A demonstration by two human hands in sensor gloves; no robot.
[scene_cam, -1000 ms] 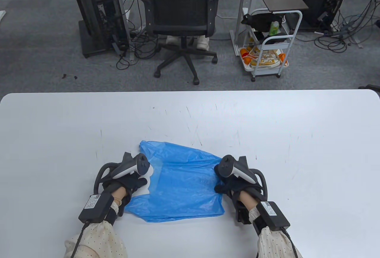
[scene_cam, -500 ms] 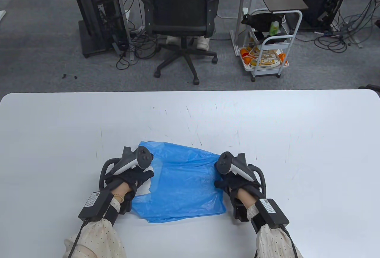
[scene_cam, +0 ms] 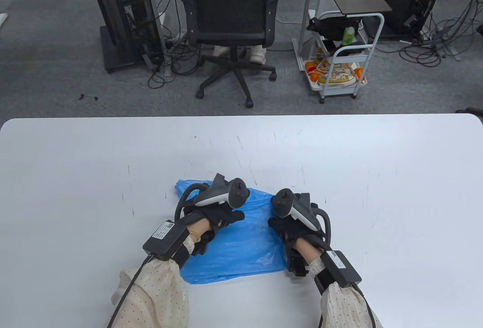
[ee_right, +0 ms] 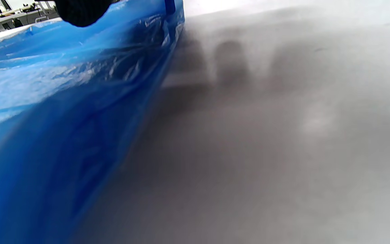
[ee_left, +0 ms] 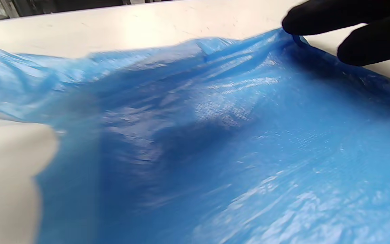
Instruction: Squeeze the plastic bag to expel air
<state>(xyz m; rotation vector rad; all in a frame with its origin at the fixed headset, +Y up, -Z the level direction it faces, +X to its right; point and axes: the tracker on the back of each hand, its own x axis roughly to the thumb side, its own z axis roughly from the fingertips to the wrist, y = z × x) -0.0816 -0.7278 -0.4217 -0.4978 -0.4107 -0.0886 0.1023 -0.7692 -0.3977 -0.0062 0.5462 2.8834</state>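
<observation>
We see our left hand (scene_cam: 215, 216) pressing flat on the blue plastic bag (scene_cam: 245, 247); our right hand (scene_cam: 292, 226), at its 3 o'clock edge, rests there, grip indiscernible.

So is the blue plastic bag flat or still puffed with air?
Mostly flat: blue plastic bag lies spread on the white table, slightly billowed.

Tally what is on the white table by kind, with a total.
Blue plastic bag: 1
Gloved hands: 2, the left hand and the right hand, both resting on the bag
Total: 3
</observation>
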